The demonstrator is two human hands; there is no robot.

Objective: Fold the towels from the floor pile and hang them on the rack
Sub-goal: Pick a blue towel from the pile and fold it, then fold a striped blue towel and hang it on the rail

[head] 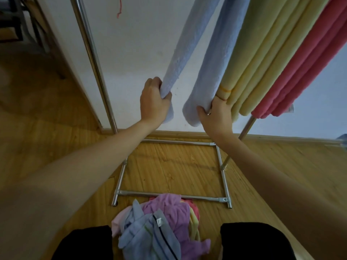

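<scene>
A light blue towel hangs over the rack in two folded halves, one on the left [185, 44] and one on the right [221, 59]. My left hand [154, 102] grips the lower end of the left half. My right hand [216, 117] holds the lower end of the right half, thumb round it. Beside it hang yellow towels [262, 59] and pink towels [308, 68]. A pile of blue, purple, pink and yellow towels [159, 228] lies on the wooden floor between my knees.
The metal rack has a left upright pole [92, 59] and a square base frame [223, 177] on the floor. A white wall stands behind it. My dark-clothed knees [255, 241] flank the pile. A doorway opens at the far left.
</scene>
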